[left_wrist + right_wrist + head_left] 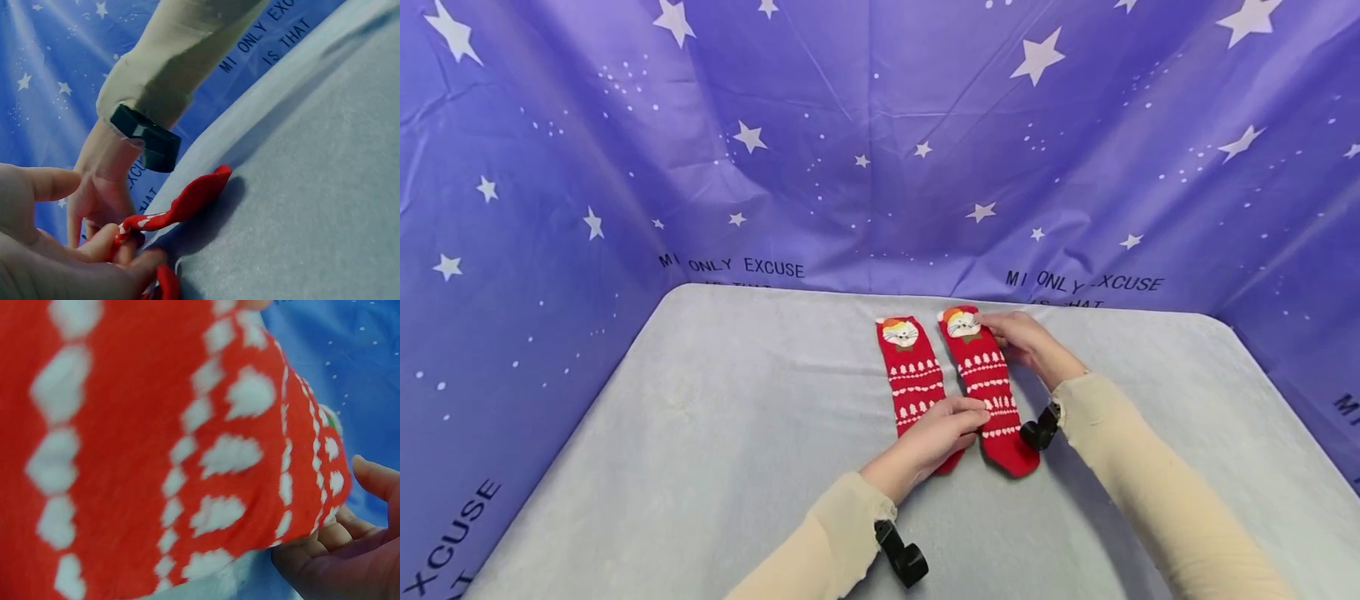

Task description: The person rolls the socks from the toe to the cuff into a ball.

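Star-printed purple cloth (865,150) hangs behind and to both sides of a pale grey table cover (700,433), and on that cover, near the far edge, lie two red socks side by side and close together, each with white rows of little trees and an animal face at the far end. On the right sock (988,383), the right hand (1026,340) pinches the far end just beside the face patch, fingers curled onto the fabric. The left hand (936,433) lies across the near half of the left sock (913,379), with its fingertips reaching over onto the right sock, where they pinch the knit; the left wrist view shows red fabric raised between those fingers (125,240) while the toe (203,190) of the right sock stands off the cover. The right wrist view is almost filled by red knit (156,456), too close to tell more than that this hand's fingers (337,540) are bent beside it.

As I judge it, the main risk is the pair slipping out of line: the left hand bears on both socks at once, so a pull on the right one could drag or wrinkle the left. A light pinch may also let the soft knit slide free, and the cover could bunch under the sliding fabric
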The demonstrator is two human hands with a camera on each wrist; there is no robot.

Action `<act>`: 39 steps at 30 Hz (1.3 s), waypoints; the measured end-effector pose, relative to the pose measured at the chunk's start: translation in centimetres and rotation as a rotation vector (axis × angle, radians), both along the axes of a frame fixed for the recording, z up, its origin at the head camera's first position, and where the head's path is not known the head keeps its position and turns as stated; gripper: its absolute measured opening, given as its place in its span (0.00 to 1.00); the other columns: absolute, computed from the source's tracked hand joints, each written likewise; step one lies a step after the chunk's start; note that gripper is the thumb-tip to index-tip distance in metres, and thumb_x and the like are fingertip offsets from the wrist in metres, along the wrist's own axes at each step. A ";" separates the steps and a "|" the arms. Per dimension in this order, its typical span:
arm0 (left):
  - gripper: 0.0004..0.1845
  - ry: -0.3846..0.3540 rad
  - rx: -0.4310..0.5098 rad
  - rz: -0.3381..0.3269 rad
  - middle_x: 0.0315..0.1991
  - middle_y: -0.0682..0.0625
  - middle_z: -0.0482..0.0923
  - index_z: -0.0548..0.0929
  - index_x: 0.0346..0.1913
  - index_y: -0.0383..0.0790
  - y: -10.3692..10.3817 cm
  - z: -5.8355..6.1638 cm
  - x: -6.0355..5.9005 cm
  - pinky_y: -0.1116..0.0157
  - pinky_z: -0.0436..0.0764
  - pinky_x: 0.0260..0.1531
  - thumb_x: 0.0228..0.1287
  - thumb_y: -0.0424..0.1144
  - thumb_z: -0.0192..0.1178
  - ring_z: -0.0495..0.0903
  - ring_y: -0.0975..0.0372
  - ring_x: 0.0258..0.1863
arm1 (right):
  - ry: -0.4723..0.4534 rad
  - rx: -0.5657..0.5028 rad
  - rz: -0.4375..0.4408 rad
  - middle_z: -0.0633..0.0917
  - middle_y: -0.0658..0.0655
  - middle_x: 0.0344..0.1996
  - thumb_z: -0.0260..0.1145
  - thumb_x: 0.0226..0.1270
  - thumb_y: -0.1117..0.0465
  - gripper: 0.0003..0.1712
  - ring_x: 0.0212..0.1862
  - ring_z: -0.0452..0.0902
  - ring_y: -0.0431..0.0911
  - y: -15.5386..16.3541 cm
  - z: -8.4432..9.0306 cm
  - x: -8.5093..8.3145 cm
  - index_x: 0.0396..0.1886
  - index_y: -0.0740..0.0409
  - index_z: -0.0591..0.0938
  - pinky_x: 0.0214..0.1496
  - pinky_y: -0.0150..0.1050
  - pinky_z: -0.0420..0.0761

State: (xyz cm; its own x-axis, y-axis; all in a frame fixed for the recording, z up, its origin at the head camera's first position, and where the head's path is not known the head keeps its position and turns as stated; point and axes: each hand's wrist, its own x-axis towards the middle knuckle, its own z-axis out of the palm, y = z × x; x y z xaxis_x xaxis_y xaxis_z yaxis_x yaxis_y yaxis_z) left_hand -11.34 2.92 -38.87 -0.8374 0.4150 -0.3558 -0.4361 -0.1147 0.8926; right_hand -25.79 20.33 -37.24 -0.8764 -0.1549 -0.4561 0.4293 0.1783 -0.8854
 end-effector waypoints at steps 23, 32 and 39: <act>0.20 0.077 -0.121 0.145 0.50 0.42 0.76 0.73 0.59 0.31 -7.4 0.0 0.3 0.72 0.84 0.34 0.66 0.28 0.59 0.79 0.66 0.36 | 0.092 0.083 0.050 0.79 0.46 0.37 0.56 0.77 0.51 0.26 0.33 0.80 0.35 -5.3 1.8 -0.8 0.64 0.64 0.70 0.35 0.27 0.81; 0.18 0.030 -0.116 0.109 0.51 0.42 0.75 0.72 0.59 0.27 -8.6 -0.9 0.7 0.66 0.86 0.41 0.67 0.28 0.57 0.79 0.62 0.41 | 0.120 0.116 0.070 0.79 0.44 0.31 0.58 0.76 0.57 0.23 0.29 0.76 0.34 -7.5 0.1 -1.0 0.63 0.68 0.72 0.34 0.26 0.79; 0.21 0.012 -0.139 0.048 0.54 0.38 0.74 0.70 0.62 0.25 -9.1 -1.0 0.9 0.62 0.87 0.46 0.68 0.28 0.56 0.82 0.61 0.41 | 0.257 0.308 0.138 0.79 0.53 0.37 0.60 0.75 0.60 0.20 0.29 0.72 0.37 -8.4 -1.4 -1.4 0.58 0.68 0.78 0.33 0.28 0.76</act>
